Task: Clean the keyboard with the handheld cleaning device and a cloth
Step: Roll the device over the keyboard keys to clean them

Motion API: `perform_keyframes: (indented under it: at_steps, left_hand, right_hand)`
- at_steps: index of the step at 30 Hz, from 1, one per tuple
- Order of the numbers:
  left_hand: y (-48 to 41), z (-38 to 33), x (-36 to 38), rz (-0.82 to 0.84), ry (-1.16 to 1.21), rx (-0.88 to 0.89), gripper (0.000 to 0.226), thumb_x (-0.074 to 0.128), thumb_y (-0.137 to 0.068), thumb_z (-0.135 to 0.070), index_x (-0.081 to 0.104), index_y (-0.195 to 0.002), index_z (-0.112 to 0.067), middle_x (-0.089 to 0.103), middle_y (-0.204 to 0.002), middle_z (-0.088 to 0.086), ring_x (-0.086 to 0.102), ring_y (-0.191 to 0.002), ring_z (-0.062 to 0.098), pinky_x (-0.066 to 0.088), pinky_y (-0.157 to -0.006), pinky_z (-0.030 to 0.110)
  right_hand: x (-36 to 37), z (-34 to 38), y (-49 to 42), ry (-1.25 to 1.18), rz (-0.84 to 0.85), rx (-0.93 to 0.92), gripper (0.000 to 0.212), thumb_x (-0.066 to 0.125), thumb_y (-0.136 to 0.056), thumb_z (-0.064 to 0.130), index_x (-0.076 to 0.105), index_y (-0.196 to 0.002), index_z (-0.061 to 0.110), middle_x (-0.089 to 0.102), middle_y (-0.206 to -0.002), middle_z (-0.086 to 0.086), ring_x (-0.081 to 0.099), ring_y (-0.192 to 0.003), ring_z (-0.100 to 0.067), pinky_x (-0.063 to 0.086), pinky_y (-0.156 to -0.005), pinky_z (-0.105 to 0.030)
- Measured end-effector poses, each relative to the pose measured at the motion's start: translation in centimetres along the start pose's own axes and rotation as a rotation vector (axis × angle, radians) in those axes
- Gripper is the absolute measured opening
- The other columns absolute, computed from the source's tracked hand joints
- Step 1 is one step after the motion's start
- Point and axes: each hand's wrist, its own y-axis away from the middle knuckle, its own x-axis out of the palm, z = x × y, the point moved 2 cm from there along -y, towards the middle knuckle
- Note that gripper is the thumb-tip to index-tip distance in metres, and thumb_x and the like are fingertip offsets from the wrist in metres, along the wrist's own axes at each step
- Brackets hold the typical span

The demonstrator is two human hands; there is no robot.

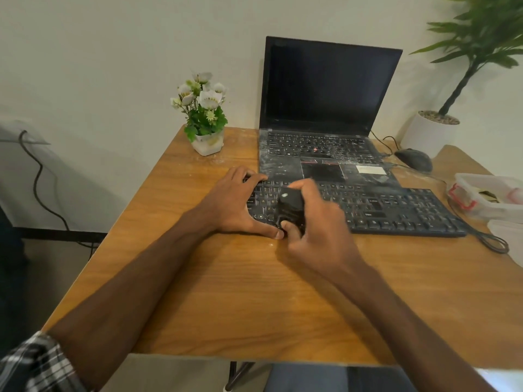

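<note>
View: head camera, looking forward and down
Work surface: one brown wood-grain table, with pale dusty specks at its far end
Task item, keyboard: one black full-size external keyboard, lying flat across the middle of the table, its far edge touching the front edge of the laptop
Task item, device: one small black handheld cleaning device, standing over the left half of the keyboard, its lower end near the front row of keys
Hands in view: two, both bare
Left hand: laid on the left end of the keyboard, fingers spread and fairly straight, reaching the far left corner; thumb stretched along the front edge; holds nothing
Right hand: wrapped round the device, fingers curled over its far side, thumb at its lower end; the thumb tips of the two hands almost meet
Sleeve: one black-and-white checked sleeve, on the left arm, at the lower left corner
Laptop: one black open laptop, screen dark, key deck and palm rest coated in white dust
Plants: two; one small white pot of white flowers left of the laptop, one tall green plant in a white round pot at far right
Mouse: one black mouse, right of the laptop
Container: one clear plastic box with red clasps, at the right edge
Cable: one black cable, looped beside the right end of the keyboard
</note>
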Motion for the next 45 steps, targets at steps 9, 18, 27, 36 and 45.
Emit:
perform_keyframes:
  at_steps: [9,18,27,36,45]
  left_hand:
    - [0.1,-0.1,-0.2,0.015,0.011,-0.025,0.144,0.055,-0.043,-0.107,0.028,-0.16,-0.028,0.034,-0.149,-0.004,0.033,-0.135,0.016,0.035,-0.117,0.04]
    - [0.1,0.0,0.0,0.022,0.015,-0.03,0.142,0.059,-0.046,-0.106,0.025,-0.161,-0.031,0.031,-0.151,-0.007,0.031,-0.137,0.014,0.033,-0.115,0.038]
    - [0.1,0.1,0.1,0.02,0.029,0.008,0.149,0.045,-0.041,-0.111,0.029,-0.162,-0.026,0.036,-0.148,-0.001,0.032,-0.134,0.017,0.034,-0.115,0.04]
    - [0.1,1.2,-0.3,0.142,0.078,-0.007,0.142,0.063,-0.049,-0.102,0.013,-0.164,-0.035,0.02,-0.161,-0.008,0.021,-0.147,0.017,0.026,-0.122,0.044]
    - [2.6,5.1,-1.8,0.253,0.253,-0.125,0.143,0.073,-0.046,-0.092,0.015,-0.164,-0.036,0.018,-0.162,-0.016,0.017,-0.143,0.006,0.025,-0.122,0.042]
  right_hand:
    - [-1.9,-0.8,-0.2,-0.086,0.021,0.049,0.056,0.081,-0.08,0.014,0.044,-0.12,0.029,0.062,-0.094,0.017,0.062,-0.086,0.002,0.054,-0.07,-0.017]
    - [-2.8,-2.3,1.3,-0.081,-0.157,0.081,0.058,0.08,-0.082,0.012,0.044,-0.124,0.027,0.065,-0.096,0.012,0.066,-0.086,-0.005,0.06,-0.072,-0.029]
    - [0.8,0.4,1.7,-0.344,-0.154,0.121,0.051,0.079,-0.083,0.012,0.049,-0.121,0.027,0.065,-0.098,0.014,0.064,-0.087,0.003,0.053,-0.069,-0.011]
    - [-4.5,-4.0,2.2,-0.238,-0.241,0.172,0.053,0.082,-0.079,0.009,0.05,-0.119,0.023,0.056,-0.095,0.021,0.052,-0.089,0.026,0.042,-0.071,0.003]
    - [-4.8,-5.9,4.6,-0.218,-0.296,0.178,0.049,0.081,-0.081,0.008,0.053,-0.117,0.026,0.065,-0.093,0.018,0.064,-0.09,0.008,0.054,-0.076,-0.011]
